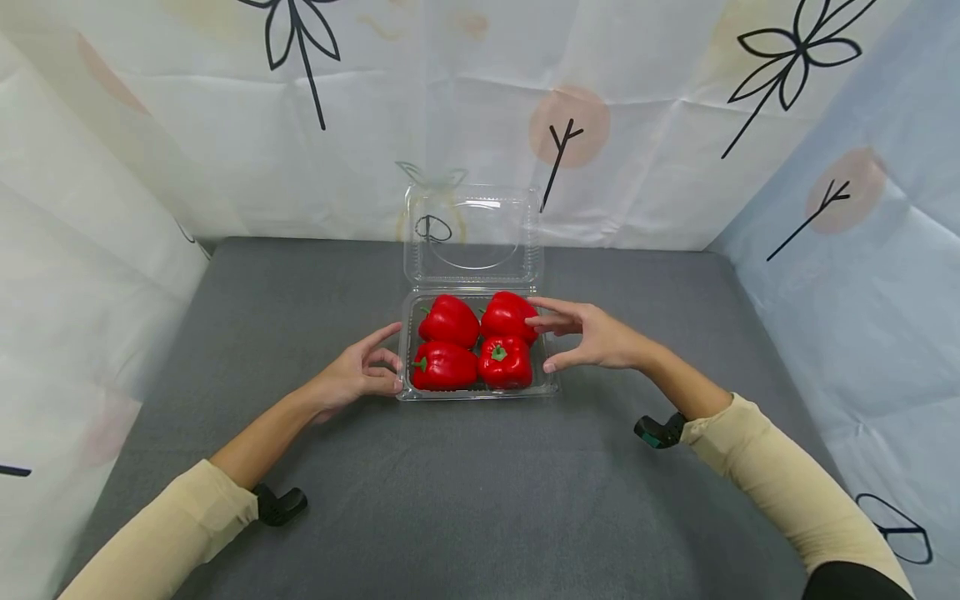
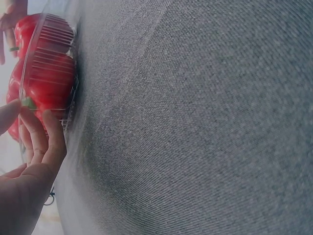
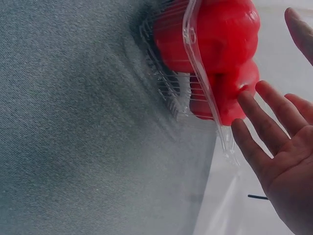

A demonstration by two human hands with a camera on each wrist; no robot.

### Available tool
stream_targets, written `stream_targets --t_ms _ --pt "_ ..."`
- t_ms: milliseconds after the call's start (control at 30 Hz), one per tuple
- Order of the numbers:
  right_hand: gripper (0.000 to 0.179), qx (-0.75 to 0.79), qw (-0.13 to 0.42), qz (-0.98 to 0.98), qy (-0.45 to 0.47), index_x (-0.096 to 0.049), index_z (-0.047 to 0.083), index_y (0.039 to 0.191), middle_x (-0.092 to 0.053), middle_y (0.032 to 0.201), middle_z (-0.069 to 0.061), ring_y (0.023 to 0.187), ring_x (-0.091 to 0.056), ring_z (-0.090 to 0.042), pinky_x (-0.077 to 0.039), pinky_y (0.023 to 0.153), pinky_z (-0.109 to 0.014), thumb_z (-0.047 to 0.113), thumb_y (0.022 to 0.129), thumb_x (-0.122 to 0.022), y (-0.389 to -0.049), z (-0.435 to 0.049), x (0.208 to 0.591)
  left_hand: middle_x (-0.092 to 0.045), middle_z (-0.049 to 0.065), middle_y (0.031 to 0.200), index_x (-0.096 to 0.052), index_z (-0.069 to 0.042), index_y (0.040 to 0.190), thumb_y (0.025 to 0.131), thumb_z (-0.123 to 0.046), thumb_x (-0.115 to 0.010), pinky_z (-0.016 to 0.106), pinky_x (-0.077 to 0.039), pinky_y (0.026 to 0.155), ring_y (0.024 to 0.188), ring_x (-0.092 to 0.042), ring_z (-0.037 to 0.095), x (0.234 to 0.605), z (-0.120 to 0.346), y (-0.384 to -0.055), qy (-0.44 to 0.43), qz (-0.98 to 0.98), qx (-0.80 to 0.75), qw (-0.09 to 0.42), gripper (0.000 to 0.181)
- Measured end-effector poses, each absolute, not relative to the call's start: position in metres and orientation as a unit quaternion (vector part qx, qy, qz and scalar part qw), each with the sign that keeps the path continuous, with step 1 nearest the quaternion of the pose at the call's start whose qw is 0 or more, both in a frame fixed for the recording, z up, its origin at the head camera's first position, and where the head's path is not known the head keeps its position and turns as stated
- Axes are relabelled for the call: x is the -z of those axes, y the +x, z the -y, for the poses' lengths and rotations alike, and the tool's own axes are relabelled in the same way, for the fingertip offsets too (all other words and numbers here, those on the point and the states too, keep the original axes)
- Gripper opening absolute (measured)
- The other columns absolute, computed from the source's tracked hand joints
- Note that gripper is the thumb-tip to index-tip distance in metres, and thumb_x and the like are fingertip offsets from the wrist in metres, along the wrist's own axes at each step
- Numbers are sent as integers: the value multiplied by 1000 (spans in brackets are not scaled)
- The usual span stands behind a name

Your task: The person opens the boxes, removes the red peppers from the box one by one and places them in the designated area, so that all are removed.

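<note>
A clear plastic clamshell container (image 1: pixel 480 395) lies on the grey table with its lid (image 1: pixel 517 221) raised at the back. Several red bell peppers fill its base: a back left pepper (image 1: pixel 448 321), a back right pepper (image 1: pixel 504 315), a front left pepper (image 1: pixel 446 368) and a front right pepper (image 1: pixel 506 367). My left hand (image 1: pixel 360 375) holds the container's left rim; in the left wrist view its thumb (image 2: pixel 9 115) is at the rim and curled fingers lie below it. Over the right side, my right hand (image 1: pixel 596 337) is spread, fingertips near the back right pepper; contact is unclear.
A grey cloth covers the table (image 1: pixel 450 500). Behind it hangs a white patterned curtain (image 1: pixel 465 108), and more sheeting (image 1: pixel 862 292) stands along the right side. A black wrist device (image 1: pixel 281 506) sits at the left cuff, another device (image 1: pixel 660 431) at the right.
</note>
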State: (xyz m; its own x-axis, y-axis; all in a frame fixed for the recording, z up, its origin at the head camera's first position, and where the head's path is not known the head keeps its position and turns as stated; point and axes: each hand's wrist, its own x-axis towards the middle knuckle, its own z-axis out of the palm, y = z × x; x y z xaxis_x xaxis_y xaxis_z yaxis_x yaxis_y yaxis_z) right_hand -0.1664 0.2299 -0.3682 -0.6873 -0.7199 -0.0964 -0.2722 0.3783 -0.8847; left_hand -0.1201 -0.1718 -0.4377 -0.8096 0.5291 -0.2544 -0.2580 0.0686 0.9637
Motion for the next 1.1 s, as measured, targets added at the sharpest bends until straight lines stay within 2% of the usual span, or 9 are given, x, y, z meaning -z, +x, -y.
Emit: stream_targets --t_ms 167,600,800,1100 --pt "92 473 255 -783 -313 -30 3 155 -53 142 -19 125 -55 -40 -39 102 -63 5 80 -83 -163 -230 371 -54 11 107 -14 -16 160 88 2 -70 30 -54 84 84 -66 17 438 172 -120 99 -672 -674 290 92" --pt "87 470 261 -775 -333 -34 3 153 -54 141 -18 126 -56 -34 -40 101 -63 8 81 -82 -160 -224 380 -54 11 107 -13 -16 160 89 2 -70 30 -55 84 85 -66 17 438 171 -118 100 -668 -676 294 93" --pt "81 444 214 -807 -325 -42 6 149 -60 134 -11 118 -59 -35 -45 95 -58 12 80 -83 -155 -218 387 -54 10 107 -13 -16 160 88 2 -70 30 -54 84 84 -66 17 436 170 -118 100 -668 -677 293 93" --pt "74 423 139 -836 -321 -53 7 140 -61 123 -9 106 -57 -35 -47 88 -55 16 75 -87 -149 -207 397 -55 11 107 -14 -15 160 88 2 -70 30 -54 84 84 -66 17 435 170 -119 97 -670 -676 291 92"
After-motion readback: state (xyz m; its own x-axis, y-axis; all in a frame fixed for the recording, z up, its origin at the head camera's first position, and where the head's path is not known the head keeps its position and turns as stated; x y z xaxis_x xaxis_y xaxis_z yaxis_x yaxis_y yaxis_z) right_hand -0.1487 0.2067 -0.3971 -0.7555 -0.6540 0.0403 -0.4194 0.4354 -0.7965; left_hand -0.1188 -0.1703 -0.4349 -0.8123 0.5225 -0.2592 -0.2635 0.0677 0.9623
